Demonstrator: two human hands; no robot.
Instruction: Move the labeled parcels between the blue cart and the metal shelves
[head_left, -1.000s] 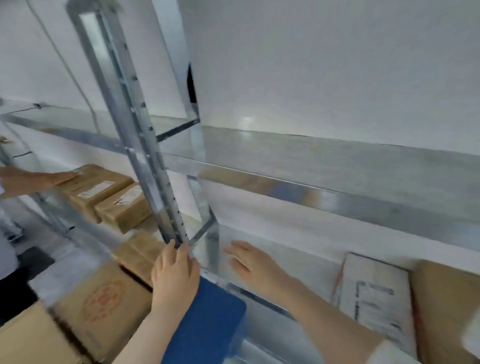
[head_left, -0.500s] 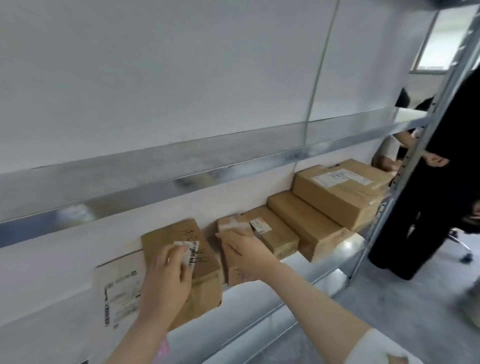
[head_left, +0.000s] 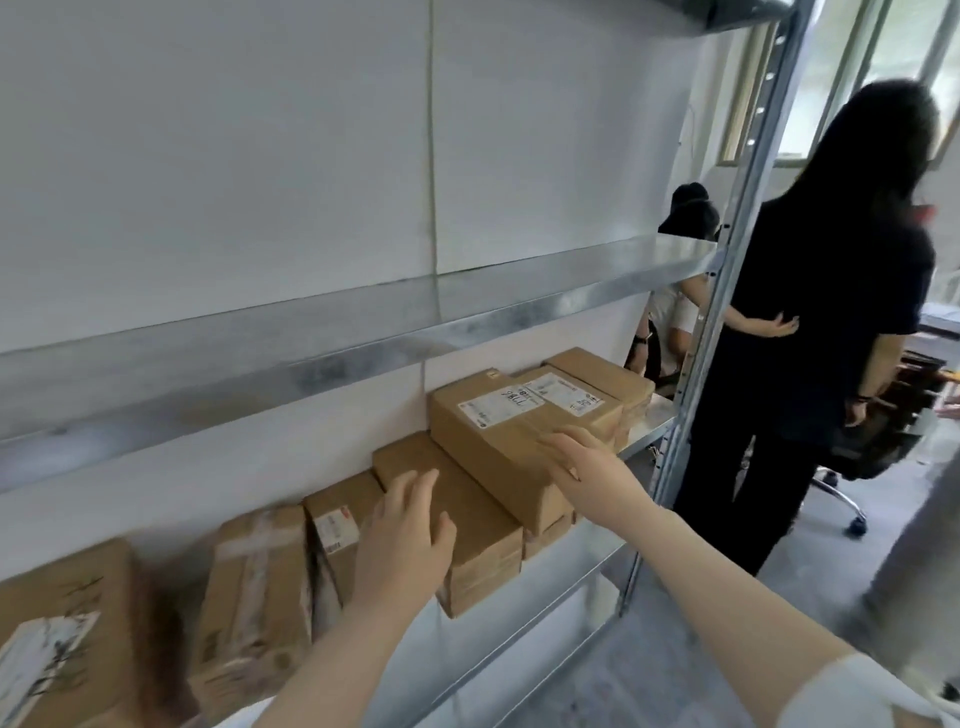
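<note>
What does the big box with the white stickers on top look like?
The big box is plain brown cardboard, long and closed, with two white printed labels and handwritten digits on top. It lies flat on the metal shelf, raised above the lower box beside it. The right hand rests open on its near top edge.

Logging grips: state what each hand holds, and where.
Nothing is held. Left hand hovers open over a plain box; right hand lies on the labeled box.

"7811" handwritten, parcel label (head_left: 503, 404)
</note>
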